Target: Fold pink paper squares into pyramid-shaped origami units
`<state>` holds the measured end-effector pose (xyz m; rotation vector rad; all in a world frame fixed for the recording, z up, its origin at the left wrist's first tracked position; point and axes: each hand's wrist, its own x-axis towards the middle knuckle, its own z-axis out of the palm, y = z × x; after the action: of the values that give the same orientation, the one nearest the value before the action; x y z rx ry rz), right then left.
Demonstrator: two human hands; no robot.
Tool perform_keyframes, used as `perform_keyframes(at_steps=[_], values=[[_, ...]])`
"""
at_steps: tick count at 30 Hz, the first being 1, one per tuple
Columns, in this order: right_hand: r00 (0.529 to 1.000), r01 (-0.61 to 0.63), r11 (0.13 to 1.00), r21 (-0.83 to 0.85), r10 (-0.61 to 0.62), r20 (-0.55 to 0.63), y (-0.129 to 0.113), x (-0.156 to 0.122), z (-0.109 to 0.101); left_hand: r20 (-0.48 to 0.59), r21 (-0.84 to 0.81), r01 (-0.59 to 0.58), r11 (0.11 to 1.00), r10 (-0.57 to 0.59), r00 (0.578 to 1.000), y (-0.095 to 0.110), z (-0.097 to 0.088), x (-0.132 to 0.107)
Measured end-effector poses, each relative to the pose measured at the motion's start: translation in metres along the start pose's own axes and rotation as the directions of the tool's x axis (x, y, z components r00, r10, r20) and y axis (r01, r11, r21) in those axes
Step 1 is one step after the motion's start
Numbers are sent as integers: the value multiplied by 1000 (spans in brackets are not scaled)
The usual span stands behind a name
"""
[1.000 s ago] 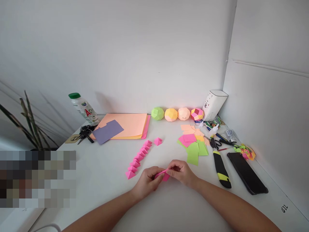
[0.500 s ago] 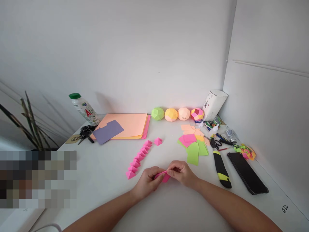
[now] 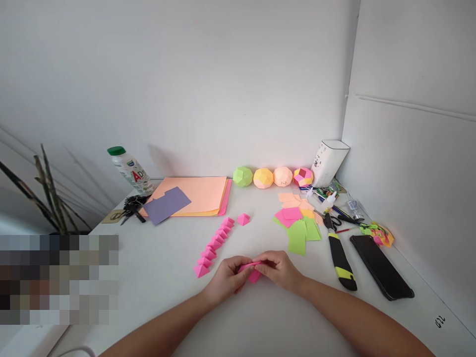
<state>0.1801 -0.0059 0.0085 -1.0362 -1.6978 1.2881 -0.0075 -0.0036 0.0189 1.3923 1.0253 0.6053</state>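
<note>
A small piece of pink paper is pinched between my two hands, close to the front of the table. My left hand grips its left side with thumb and fingers. On its upper right edge, the thumb and fingers of my right hand press together. Part of the paper is hidden behind the fingers. Left of the hands runs a slanting row of several folded pink paper pieces. One more folded pink piece sits apart at the row's far end.
Behind my right hand lie green paper squares and pink squares. A cutter knife, scissors and a phone are on the right. Several paper balls line the wall beside stacked sheets. A bottle stands left.
My right fingers have shifted slightly left along the paper's upper edge and now lie flatter over it. My left hand keeps its hold.
</note>
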Motion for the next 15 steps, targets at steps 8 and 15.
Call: perform_keyframes(at_steps=[8,15], values=[[994,-31,998,-50,25,-109,-2,0,1,-46,-123,42,992,-47,998,-1,2,1],[995,85,993,-85,-88,-37,-1,1,3,-41,-162,6,987,-13,999,0,3,3]])
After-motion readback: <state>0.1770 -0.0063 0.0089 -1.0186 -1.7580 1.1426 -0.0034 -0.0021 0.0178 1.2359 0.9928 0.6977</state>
